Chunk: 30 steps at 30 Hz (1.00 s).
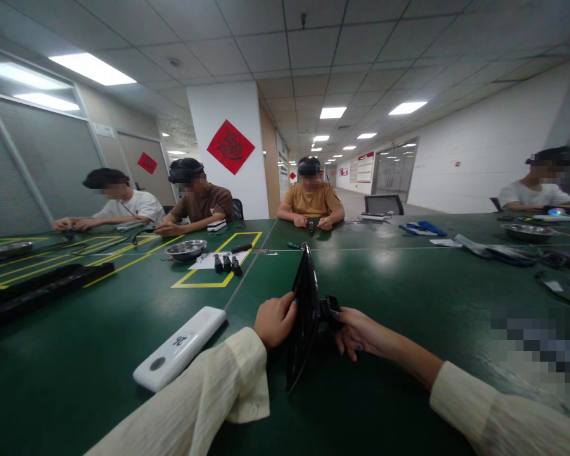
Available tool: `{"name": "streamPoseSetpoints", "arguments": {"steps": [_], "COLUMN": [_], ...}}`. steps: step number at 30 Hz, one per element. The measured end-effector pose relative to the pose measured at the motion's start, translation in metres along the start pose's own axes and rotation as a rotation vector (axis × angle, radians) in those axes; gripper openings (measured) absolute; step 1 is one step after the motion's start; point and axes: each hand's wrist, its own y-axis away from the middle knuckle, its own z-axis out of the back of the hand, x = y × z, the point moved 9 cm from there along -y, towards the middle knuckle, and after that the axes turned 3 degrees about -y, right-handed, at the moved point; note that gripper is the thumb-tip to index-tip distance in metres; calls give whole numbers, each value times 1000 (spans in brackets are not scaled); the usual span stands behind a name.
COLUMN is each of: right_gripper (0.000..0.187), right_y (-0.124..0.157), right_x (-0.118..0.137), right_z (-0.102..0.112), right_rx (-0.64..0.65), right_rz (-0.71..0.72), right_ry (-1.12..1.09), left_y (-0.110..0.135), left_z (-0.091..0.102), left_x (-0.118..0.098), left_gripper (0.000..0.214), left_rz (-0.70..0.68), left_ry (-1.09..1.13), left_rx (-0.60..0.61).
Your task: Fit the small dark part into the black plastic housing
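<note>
A thin black panel (304, 323), perhaps a small screen, stands upright in front of me, seen almost edge-on. My left hand (276, 318) presses its left face, fingers curled and thumb against the surface. From the panel's right side sticks out a small black bracket-like part (331, 305). My right hand (356, 329) pinches that part between thumb and fingers, with the other fingers curled below. To the left of my left hand lies a white power bank-like device (180, 348) marked 26. What the panel's faces show cannot be made out from this angle.
On the green table (380, 278) are a metal bowl (186, 249), several black cylindrical parts (227, 263) on white paper, and a long black tray (42, 285) at left. Blue gloves (420, 228) lie farther right. Several people sit around; one (310, 199) faces me.
</note>
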Motion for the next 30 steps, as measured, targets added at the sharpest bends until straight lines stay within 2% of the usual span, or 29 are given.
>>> {"name": "streamPoseSetpoints", "arguments": {"steps": [8, 14, 21, 30], "right_gripper": [61, 55, 52, 51], "right_y": [2, 1, -1, -2], "right_x": [5, 1, -3, -1], "right_z": [-4, -1, 2, 0], "right_rx": [1, 9, 19, 21], "right_rz": [0, 3, 1, 4], "right_ry": [3, 3, -7, 2], "left_y": [-1, 0, -2, -2], "left_z": [-3, -3, -2, -2], "left_x": [2, -1, 4, 3], "left_gripper": [55, 44, 43, 38], "left_rz": [30, -20, 15, -28], "left_ry": [53, 13, 52, 96], "left_rx": [49, 24, 28, -39]}}
